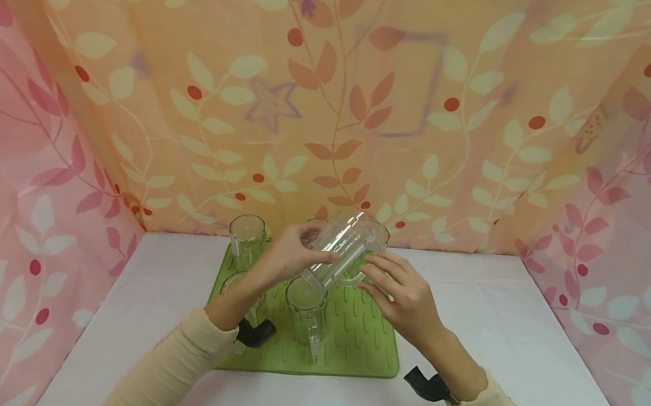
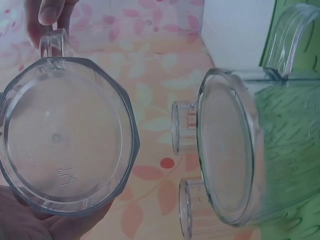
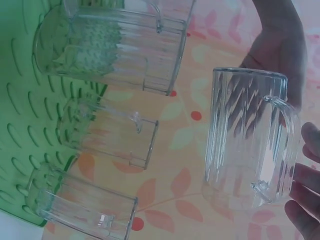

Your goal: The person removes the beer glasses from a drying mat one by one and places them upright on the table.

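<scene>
In the left wrist view, on the base of the clear mug (image 2: 75,120), we see one small sign (image 2: 65,176) with a fork and, it seems, a glass; other faint marks (image 2: 27,156) we cannot read.

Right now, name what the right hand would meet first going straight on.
The right hand would likely meet the handle of the raised mug; whether they touch is unclear.

A clear, faceted beer mug (image 1: 340,247) is tilting in the left hand (image 1: 289,252), its handle (image 3: 290,142) facing the right hand (image 1: 409,298).
</scene>
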Demonstrator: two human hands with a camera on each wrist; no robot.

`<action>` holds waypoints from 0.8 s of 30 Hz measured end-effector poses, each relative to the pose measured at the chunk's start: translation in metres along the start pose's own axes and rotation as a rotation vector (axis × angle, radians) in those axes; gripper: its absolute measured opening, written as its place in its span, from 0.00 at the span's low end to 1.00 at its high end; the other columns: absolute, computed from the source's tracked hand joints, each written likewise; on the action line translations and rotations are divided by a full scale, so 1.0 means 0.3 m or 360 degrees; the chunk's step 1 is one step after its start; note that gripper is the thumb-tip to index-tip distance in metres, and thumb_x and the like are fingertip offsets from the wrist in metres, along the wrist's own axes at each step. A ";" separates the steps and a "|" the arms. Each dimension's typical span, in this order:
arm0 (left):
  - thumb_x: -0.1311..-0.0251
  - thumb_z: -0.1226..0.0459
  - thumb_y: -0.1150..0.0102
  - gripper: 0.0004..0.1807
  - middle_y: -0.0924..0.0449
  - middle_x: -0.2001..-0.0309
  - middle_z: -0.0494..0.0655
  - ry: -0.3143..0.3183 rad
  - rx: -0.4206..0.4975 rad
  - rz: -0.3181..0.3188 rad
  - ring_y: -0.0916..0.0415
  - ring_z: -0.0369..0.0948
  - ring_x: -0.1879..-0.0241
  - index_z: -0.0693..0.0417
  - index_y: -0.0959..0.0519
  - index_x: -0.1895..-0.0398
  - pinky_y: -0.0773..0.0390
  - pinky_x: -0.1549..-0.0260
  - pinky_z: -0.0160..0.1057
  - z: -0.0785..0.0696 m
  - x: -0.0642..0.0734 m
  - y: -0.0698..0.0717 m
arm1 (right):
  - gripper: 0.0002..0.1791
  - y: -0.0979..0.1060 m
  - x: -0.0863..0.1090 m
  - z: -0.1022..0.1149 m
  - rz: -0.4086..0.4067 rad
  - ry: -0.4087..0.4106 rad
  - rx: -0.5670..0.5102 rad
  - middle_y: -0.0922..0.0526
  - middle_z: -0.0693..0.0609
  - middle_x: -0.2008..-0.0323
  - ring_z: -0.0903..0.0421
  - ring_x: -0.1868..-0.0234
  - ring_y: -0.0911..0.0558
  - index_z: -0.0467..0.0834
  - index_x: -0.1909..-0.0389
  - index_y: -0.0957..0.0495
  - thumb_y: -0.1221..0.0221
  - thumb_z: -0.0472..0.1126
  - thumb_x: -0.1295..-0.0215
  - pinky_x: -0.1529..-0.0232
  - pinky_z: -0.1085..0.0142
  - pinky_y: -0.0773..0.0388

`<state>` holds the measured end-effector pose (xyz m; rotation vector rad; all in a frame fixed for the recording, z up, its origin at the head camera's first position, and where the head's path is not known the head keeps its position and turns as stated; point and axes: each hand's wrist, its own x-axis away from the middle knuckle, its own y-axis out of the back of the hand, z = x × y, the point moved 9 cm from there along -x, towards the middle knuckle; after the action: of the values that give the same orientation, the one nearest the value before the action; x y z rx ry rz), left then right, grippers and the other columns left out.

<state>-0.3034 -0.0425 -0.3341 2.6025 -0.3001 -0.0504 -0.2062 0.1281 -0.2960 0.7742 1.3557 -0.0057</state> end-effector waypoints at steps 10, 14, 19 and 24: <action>0.52 0.54 0.26 0.36 0.21 0.42 0.51 -0.0086 0.0176 -0.0205 0.21 0.48 0.44 0.50 0.26 0.38 0.19 0.46 0.49 0.015 0.037 0.019 | 0.20 0.033 -0.018 -0.015 -0.0120 -0.0069 -0.0080 0.14 0.42 0.56 0.44 0.55 0.16 0.35 0.53 0.17 0.41 0.48 0.33 0.42 0.70 0.23; 0.53 0.56 0.25 0.37 0.22 0.41 0.52 -0.0085 0.0250 -0.0275 0.22 0.49 0.42 0.51 0.27 0.37 0.21 0.43 0.48 0.023 0.054 0.020 | 0.22 0.036 -0.011 -0.033 -0.0124 -0.0153 -0.0133 0.14 0.41 0.55 0.44 0.55 0.16 0.33 0.50 0.19 0.41 0.49 0.33 0.39 0.75 0.27; 0.52 0.56 0.26 0.40 0.27 0.36 0.52 -0.0071 0.0250 -0.0351 0.27 0.50 0.36 0.52 0.30 0.34 0.26 0.37 0.47 0.037 0.077 0.019 | 0.21 0.037 0.005 -0.063 -0.0133 -0.0285 -0.0182 0.14 0.39 0.56 0.44 0.55 0.16 0.32 0.48 0.20 0.34 0.41 0.39 0.40 0.78 0.27; 0.51 0.57 0.26 0.40 0.27 0.35 0.52 -0.0112 0.0249 -0.0422 0.28 0.50 0.36 0.53 0.32 0.33 0.23 0.40 0.49 0.048 0.094 0.014 | 0.28 0.028 0.022 -0.097 -0.0116 -0.0460 -0.0284 0.14 0.37 0.56 0.45 0.56 0.15 0.30 0.49 0.20 0.30 0.24 0.56 0.44 0.80 0.25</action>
<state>-0.2782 -0.0593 -0.3438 2.7840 0.0195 -0.2191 -0.2263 0.1517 -0.2980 0.5496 1.0924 -0.0516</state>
